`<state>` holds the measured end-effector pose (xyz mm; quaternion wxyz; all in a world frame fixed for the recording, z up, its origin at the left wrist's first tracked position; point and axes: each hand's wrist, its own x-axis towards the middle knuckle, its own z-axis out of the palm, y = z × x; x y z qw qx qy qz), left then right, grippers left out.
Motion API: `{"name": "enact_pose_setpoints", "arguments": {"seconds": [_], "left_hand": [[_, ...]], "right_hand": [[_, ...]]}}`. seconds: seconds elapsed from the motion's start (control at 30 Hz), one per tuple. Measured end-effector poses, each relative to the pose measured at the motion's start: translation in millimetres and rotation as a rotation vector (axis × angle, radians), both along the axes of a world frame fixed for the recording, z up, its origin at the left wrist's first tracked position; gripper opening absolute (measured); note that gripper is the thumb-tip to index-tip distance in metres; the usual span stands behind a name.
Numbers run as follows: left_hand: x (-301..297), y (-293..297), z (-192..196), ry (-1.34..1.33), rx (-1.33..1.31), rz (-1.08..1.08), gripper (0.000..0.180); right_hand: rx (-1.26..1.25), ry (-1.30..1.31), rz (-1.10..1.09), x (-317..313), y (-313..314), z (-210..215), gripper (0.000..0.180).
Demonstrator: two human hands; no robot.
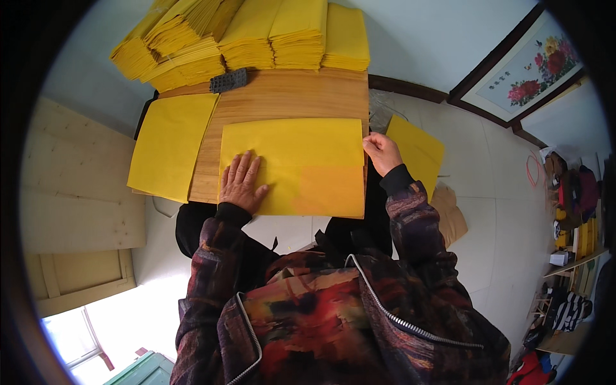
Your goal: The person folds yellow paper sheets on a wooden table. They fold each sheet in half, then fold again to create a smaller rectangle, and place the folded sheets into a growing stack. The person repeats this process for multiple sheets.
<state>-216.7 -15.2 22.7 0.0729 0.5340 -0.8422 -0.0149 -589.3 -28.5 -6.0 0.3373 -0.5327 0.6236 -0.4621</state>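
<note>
We are pressing left hand (242, 181) flat on yellow sheet (301, 160), fingers spread, gripping nothing; right hand (382, 153) is pinching sheet's 3 o'clock edge. Keeping edges squared, palm firm.

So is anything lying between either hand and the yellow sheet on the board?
Nothing visible does. The left hand rests flat on the yellow paper sheet, and the right hand pinches its upper right corner. The black block and the yellow paper stacks sit further back.

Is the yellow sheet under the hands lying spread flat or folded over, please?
Spread flat: the yellow sheet lies on the wooden board, left hand pressing it, right hand at its right edge.
</note>
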Motion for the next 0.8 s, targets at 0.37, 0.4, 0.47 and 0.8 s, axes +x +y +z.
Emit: {"name": "enact_pose_setpoints", "arguments": {"seconds": [0.37,0.4,0.47,0.8], "left_hand": [[1,0,1,0.033,-0.002,-0.020,0.070],[1,0,1,0.040,-0.015,-0.030,0.070],[1,0,1,0.036,0.004,-0.019,0.071],[-3,2,7,0.022,0.046,0.005,0.072]], "right_hand": [[0.073,0.023,-0.086,8,-10,1,0.024],[0.073,0.048,-0.103,9,-10,1,0.024],[0.057,0.097,-0.130,11,-9,1,0.024],[-0.252,0.424,-0.202,28,0,34,0.018]]}}
